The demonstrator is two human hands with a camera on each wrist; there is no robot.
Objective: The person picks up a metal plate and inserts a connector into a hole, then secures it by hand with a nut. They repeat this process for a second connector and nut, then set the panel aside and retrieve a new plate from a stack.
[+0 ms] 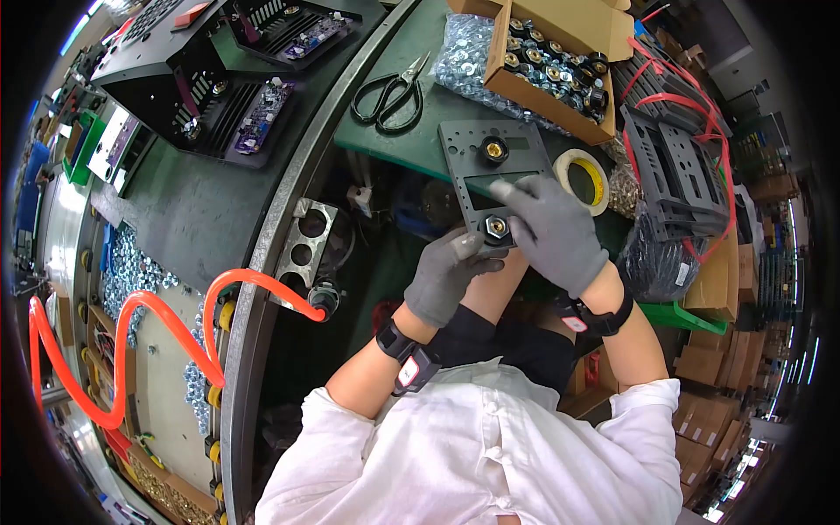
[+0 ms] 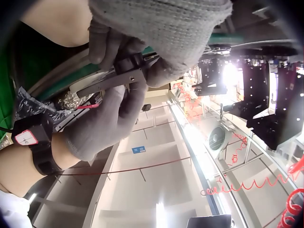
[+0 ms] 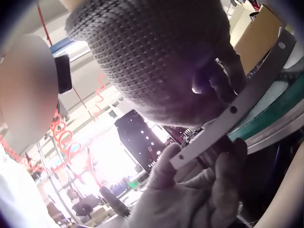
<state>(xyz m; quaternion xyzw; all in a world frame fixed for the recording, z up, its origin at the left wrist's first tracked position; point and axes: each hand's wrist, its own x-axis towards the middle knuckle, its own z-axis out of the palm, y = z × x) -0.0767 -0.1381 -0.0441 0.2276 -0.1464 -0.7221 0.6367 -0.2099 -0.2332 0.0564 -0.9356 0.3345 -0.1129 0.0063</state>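
Note:
A dark grey metal plate (image 1: 472, 166) with cut-outs and small holes is held over the person's lap, its far end overlapping the green bench top. On it sit two black round feet with metal centres, the far foot (image 1: 493, 150) and the near foot (image 1: 497, 228). The left hand (image 1: 444, 276), in a grey knit glove, grips the plate's near corner, thumb beside the near foot. Also gloved, the right hand (image 1: 560, 232) grips the plate's right side, its forefinger reaching across the face. Both wrist views show the plate edge-on (image 3: 232, 111) between the gloved hands.
Black-handled scissors (image 1: 390, 98) lie on the green bench, left of a carton of black feet (image 1: 547, 74). A tape roll (image 1: 584, 182) is right of the plate. Stacked grey plates (image 1: 674, 166) stand farther right. A red coiled hose (image 1: 131, 306) crosses the left side, near black housings (image 1: 188, 96).

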